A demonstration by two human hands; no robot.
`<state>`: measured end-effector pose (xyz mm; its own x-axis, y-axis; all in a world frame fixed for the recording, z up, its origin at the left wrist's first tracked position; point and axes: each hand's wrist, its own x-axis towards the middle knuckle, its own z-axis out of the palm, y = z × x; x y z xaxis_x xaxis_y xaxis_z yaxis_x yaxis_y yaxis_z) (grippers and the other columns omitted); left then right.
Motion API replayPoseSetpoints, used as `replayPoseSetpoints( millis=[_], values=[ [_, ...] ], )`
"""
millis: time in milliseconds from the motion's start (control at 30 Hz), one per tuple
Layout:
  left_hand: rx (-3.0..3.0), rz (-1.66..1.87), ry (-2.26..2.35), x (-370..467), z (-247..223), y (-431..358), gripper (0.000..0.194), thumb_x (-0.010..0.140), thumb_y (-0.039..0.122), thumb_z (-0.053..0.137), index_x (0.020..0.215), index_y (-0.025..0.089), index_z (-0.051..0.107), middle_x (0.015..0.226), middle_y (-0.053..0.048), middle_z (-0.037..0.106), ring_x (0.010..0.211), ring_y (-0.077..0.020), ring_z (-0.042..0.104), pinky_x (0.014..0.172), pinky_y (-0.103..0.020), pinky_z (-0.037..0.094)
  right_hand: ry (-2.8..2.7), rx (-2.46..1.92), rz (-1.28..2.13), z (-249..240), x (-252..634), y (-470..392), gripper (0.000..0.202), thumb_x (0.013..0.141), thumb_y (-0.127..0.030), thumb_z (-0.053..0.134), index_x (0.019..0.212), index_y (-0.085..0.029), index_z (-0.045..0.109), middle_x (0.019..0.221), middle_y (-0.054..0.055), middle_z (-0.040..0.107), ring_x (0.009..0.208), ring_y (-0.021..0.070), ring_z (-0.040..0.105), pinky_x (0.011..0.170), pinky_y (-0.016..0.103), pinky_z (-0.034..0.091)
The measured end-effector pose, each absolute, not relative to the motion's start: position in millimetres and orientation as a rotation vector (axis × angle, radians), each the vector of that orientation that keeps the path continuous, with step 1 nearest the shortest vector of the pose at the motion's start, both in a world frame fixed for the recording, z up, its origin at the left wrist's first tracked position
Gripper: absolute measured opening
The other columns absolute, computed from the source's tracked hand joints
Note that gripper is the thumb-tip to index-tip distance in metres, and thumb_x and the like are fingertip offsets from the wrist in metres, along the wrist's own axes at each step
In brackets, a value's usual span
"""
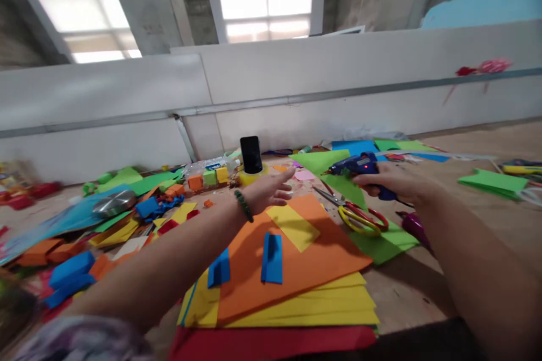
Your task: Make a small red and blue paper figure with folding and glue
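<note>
My right hand (398, 183) is wrapped round a blue hot glue gun (355, 165), its nozzle aimed left and a red light on its body. My left hand (269, 189) stretches out with fingers extended over the far edge of an orange foam sheet (305, 271); nothing shows in it. A yellow rectangle (294, 225) and a folded blue strip (272, 258) lie on the orange sheet. Another folded blue piece (219, 268) rests at its left edge. Red and yellow handled scissors (359, 217) lie below the glue gun, partly over green sheets (387, 241).
Yellow sheets (339, 304) and a red one (271, 344) lie under the orange sheet. A phone (251, 155) stands upright on a yellow tape roll (249, 176). Coloured scraps and a metal bowl (114, 204) crowd the left. A white panel (317, 76) closes off the back.
</note>
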<state>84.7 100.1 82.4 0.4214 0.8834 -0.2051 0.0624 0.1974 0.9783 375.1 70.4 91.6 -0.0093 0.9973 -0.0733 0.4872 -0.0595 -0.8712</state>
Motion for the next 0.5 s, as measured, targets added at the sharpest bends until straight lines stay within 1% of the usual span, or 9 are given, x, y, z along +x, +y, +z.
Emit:
replayPoseSetpoints(
  millis=[33,67,133,200,233,300,400,467,500],
  values=[
    [1.225,0.73,0.953,95.9,79.9,108.5,0.039,0.085,0.049,0.063,0.094,0.011,0.064,0.087,-0.009,0.065,0.056,-0.0073,0.054,0.055,-0.022,0.048,-1.584,-1.614,1.009,90.0,374.2,71.0,0.038,0.066,-0.041,0.077,0.054,-0.017,0.051,0.047,0.0,0.051,0.044,0.0087,0.042,0.044,0.024,0.028],
    [1.203,0.744,0.928,105.3,76.7,115.4,0.031,0.086,0.042,0.065,0.091,0.011,0.064,0.084,-0.007,0.065,0.054,-0.0058,0.053,0.055,-0.021,0.047,-1.602,-1.613,1.018,88.2,374.3,72.2,0.037,0.064,-0.04,0.078,0.053,-0.017,0.052,0.047,0.001,0.051,0.044,0.0088,0.042,0.044,0.025,0.028],
    [1.173,0.787,0.91,118.0,70.5,126.7,0.018,0.089,0.028,0.061,0.084,0.011,0.063,0.076,-0.005,0.064,0.052,-0.0043,0.051,0.056,-0.018,0.046,-1.618,-1.615,1.023,85.3,378.0,74.9,0.038,0.062,-0.039,0.08,0.052,-0.016,0.052,0.047,0.001,0.051,0.044,0.0087,0.041,0.044,0.025,0.028],
    [1.139,0.834,0.923,124.8,66.5,136.5,0.015,0.091,0.018,0.056,0.08,0.01,0.062,0.069,-0.003,0.061,0.052,-0.0035,0.051,0.055,-0.015,0.044,-1.596,-1.615,0.995,85.4,385.0,76.1,0.038,0.062,-0.041,0.079,0.054,-0.017,0.051,0.047,0.0,0.049,0.044,0.0083,0.04,0.044,0.025,0.027],
    [1.123,0.848,0.934,127.0,65.6,141.0,0.016,0.091,0.016,0.054,0.079,0.009,0.061,0.067,-0.002,0.06,0.052,-0.0035,0.051,0.054,-0.014,0.043,-1.574,-1.613,0.972,86.7,389.0,75.8,0.038,0.063,-0.042,0.078,0.055,-0.018,0.049,0.047,-0.001,0.048,0.044,0.0081,0.04,0.044,0.025,0.027],
    [1.096,0.825,0.936,131.3,65.6,148.7,0.017,0.091,0.016,0.052,0.08,0.009,0.062,0.068,-0.004,0.062,0.053,-0.0054,0.054,0.054,-0.016,0.044,-1.526,-1.615,0.926,90.4,395.7,74.1,0.038,0.066,-0.044,0.074,0.058,-0.02,0.047,0.047,-0.003,0.046,0.043,0.0079,0.038,0.043,0.024,0.026],
    [1.078,0.734,0.864,141.9,67.3,154.6,0.029,0.094,0.029,0.046,0.085,0.008,0.064,0.078,-0.01,0.067,0.059,-0.0115,0.06,0.057,-0.024,0.05,-1.5,-1.655,0.897,93.7,398.9,72.4,0.036,0.069,-0.042,0.073,0.056,-0.019,0.048,0.046,-0.001,0.048,0.042,0.0078,0.039,0.043,0.025,0.025],
    [1.077,0.713,0.818,152.3,67.3,156.5,0.035,0.095,0.037,0.046,0.088,0.009,0.065,0.085,-0.011,0.068,0.061,-0.0119,0.061,0.06,-0.026,0.052,-1.5,-1.685,0.9,92.1,397.5,73.6,0.036,0.068,-0.038,0.074,0.052,-0.018,0.049,0.045,0.0,0.049,0.04,0.0076,0.039,0.042,0.025,0.025],
    [1.078,0.721,0.814,157.8,66.5,157.9,0.034,0.095,0.037,0.048,0.089,0.009,0.065,0.087,-0.01,0.067,0.062,-0.011,0.06,0.062,-0.026,0.052,-1.499,-1.69,0.907,90.4,396.8,74.8,0.035,0.067,-0.037,0.075,0.051,-0.017,0.05,0.044,0.0,0.05,0.04,0.0075,0.04,0.042,0.024,0.026]
  ],
)
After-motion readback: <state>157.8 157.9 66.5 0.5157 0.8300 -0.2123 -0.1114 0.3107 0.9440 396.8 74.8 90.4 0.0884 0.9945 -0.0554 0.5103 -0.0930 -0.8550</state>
